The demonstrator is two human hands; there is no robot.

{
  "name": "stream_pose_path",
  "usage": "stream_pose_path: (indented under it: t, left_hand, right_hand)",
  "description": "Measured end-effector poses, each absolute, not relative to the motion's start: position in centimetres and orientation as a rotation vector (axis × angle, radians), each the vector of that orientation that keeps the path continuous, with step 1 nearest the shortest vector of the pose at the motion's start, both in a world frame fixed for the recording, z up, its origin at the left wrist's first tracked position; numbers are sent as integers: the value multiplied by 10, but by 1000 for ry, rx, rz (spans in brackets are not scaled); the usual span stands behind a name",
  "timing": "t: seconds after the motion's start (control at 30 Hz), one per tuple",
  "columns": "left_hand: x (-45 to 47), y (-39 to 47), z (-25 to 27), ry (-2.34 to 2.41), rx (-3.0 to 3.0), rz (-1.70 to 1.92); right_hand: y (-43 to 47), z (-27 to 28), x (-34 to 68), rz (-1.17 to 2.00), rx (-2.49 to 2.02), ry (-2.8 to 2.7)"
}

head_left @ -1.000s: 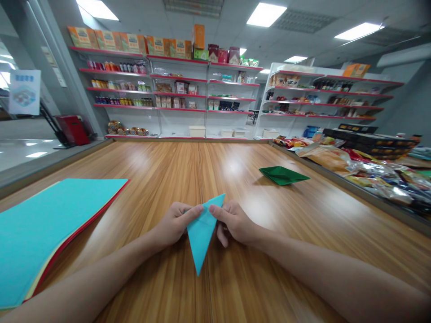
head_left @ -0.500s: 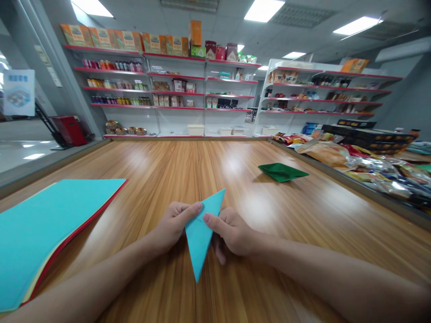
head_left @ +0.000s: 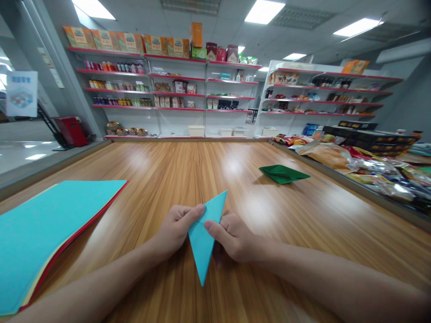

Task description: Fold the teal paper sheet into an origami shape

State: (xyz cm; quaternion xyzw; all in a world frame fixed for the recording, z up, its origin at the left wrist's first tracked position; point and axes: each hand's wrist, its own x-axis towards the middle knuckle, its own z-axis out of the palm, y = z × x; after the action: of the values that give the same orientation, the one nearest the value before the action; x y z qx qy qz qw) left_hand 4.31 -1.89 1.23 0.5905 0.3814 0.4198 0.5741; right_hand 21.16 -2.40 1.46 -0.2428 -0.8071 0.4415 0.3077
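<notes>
Between my hands, just above the wooden table (head_left: pixel 161 179), is a folded piece of light blue paper (head_left: pixel 203 244), shaped like a long diamond with pointed ends. My left hand (head_left: pixel 180 226) pinches its left edge, thumb on top and fingers behind. On the opposite side, my right hand (head_left: pixel 234 235) grips the paper with its thumb pressed near the middle; the fingers underneath are partly hidden. Farther off to the right lies a folded green paper shape (head_left: pixel 283 174), apart from both hands.
A stack of coloured paper sheets (head_left: pixel 60 220), blue on top with cream and red edges below, lies at the left. Packaged snacks (head_left: pixel 367 166) and black boxes (head_left: pixel 367 139) are heaped beyond the right edge. Stocked shelves (head_left: pixel 175 80) stand behind the table.
The blue paper and both hands have shifted slightly right and down in the view. Fingers of my right hand that showed below the paper are now more tucked in. Both hands keep their hold.
</notes>
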Motion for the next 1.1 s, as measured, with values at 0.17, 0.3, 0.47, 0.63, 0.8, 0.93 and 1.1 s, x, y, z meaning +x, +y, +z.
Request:
stream_pose_path:
  t: [0.17, 0.3, 0.47, 0.63, 0.8, 0.93, 1.1]
  left_hand:
    - [43, -18, 11, 876, 1375, 976]
    - [44, -19, 4, 966, 1464, 1161]
    - [45, -16, 5, 955, 1431, 1084]
    - [44, -20, 8, 970, 1455, 1156]
    - [45, -20, 6, 1036, 1474, 1280]
    - [46, -16, 3, 1006, 1450, 1186]
    - [46, -18, 6, 1043, 1423, 1269]
  right_hand:
    - [-23, 19, 213, 973, -654, -2208]
    - [-17, 6, 210, 1047, -755, -2099]
    - [-19, 7, 210, 1014, -720, -2115]
    - [-21, 8, 208, 1084, -725, -2079]
    - [-22, 5, 206, 1226, -769, -2136]
    - [-22, 8, 209, 1031, -683, -2266]
    - [-21, 6, 209, 1085, -729, -2236]
